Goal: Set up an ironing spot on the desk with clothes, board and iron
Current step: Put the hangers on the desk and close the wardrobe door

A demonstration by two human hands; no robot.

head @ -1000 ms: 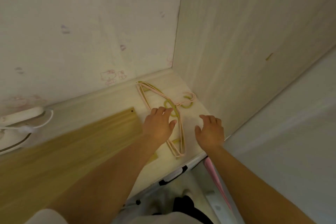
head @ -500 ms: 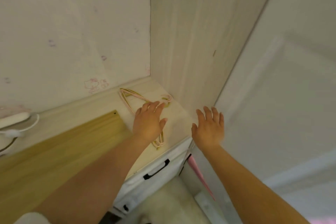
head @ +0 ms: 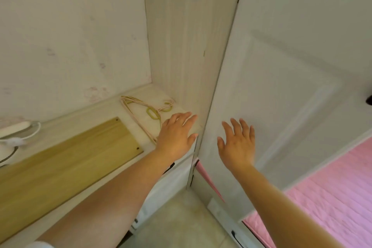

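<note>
fingers of left hand [head: 175,134] and right hand [head: 237,142] spread, holding nothing; lifted off hangers [head: 145,111], now behind left fingertips on desk [head: 60,199]; right swung onto wardrobe door [head: 281,86]. wooden board [head: 66,157] leftward; clothes, iron unseen, likely fetched next.

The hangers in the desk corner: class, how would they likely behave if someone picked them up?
The hangers look thin and wiry, so probably light and fairly stiff. Several lie overlapped with hooks crossing, so they may snag and lift together. They lie flat, so rolling seems unlikely.
</note>
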